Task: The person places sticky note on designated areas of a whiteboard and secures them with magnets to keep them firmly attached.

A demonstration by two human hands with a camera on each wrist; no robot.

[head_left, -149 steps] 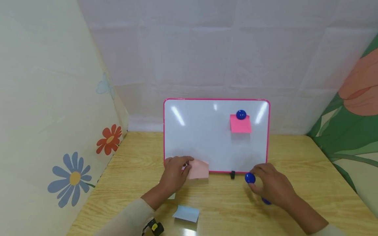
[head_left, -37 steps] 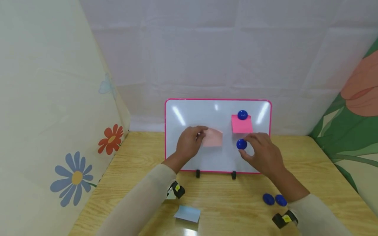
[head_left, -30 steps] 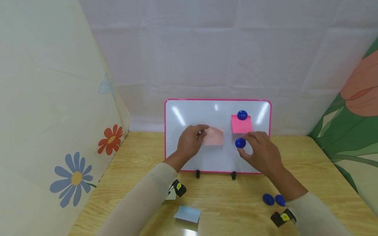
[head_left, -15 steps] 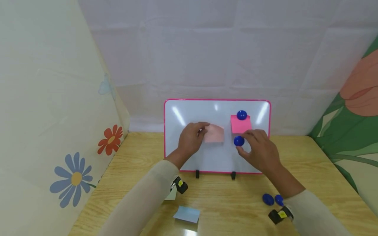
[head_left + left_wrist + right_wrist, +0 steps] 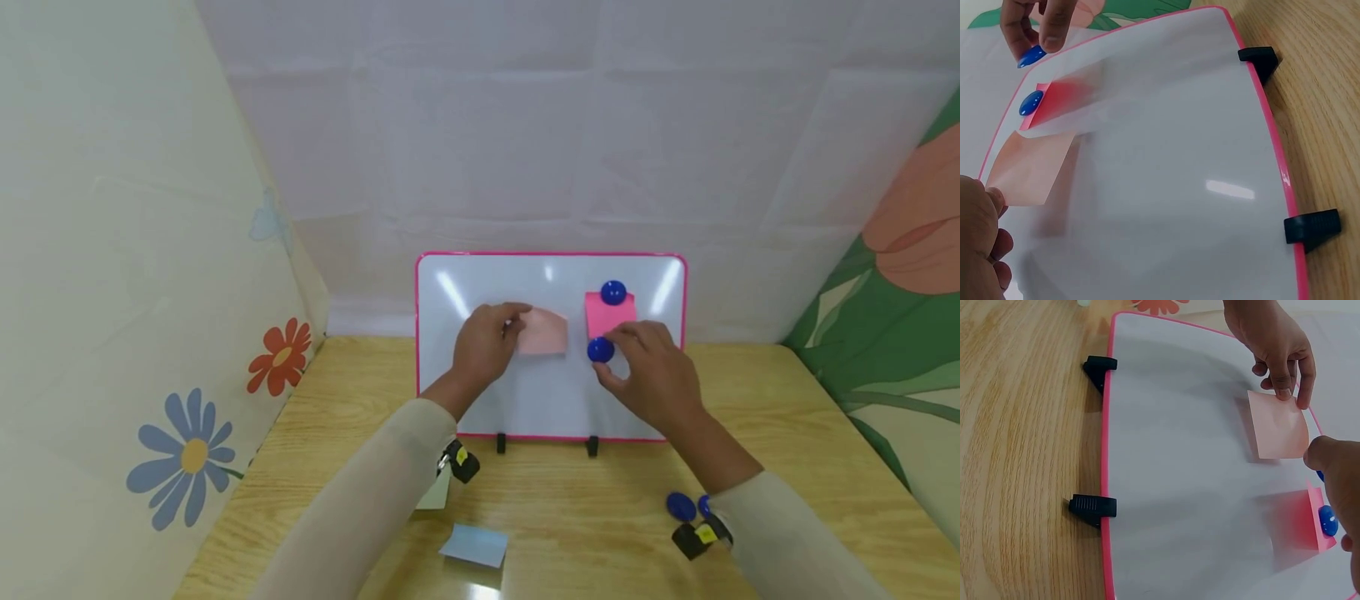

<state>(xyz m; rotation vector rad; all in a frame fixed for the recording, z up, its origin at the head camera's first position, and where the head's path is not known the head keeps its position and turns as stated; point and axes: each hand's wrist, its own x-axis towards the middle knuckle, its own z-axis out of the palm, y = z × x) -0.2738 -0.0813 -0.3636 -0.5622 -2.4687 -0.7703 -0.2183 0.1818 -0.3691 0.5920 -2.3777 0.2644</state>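
A rectangular whiteboard with a bright pink frame [image 5: 540, 396] stands tilted back on two black plastic feet, the left foot [image 5: 501, 443] and the right foot [image 5: 592, 447], upon a pale wood-grain table [image 5: 562, 500]. The left hand [image 5: 483, 346] pinches a square peach paper note [image 5: 543, 335] by its left edge, between thumb and index finger; other fingers of that hand are bent in beneath. The peach note is in front of the whiteboard's middle, its shadow falling on the white surface.

The right hand [image 5: 660, 375] pinches a round, glossy blue magnet [image 5: 600, 350] by its rim, thumb below and index finger above; how its other fingers lie, I cannot fully tell. The held magnet is in front of the whiteboard's right half, overlapping in the head view the lower edge of a hot-pink square paper note [image 5: 606, 313]. Whether it touches anything behind it, I cannot tell. The hot-pink note hangs at the whiteboard's upper right under another domed blue magnet [image 5: 613, 292].

Two more round blue magnets [image 5: 681, 507] lie on the table before the whiteboard's right end, one partly hidden by a black wrist camera. Before the whiteboard's left half lie a light-blue paper note [image 5: 474, 546], one corner lifted, and a pale green paper note [image 5: 435, 495] partly covered by the left sleeve.
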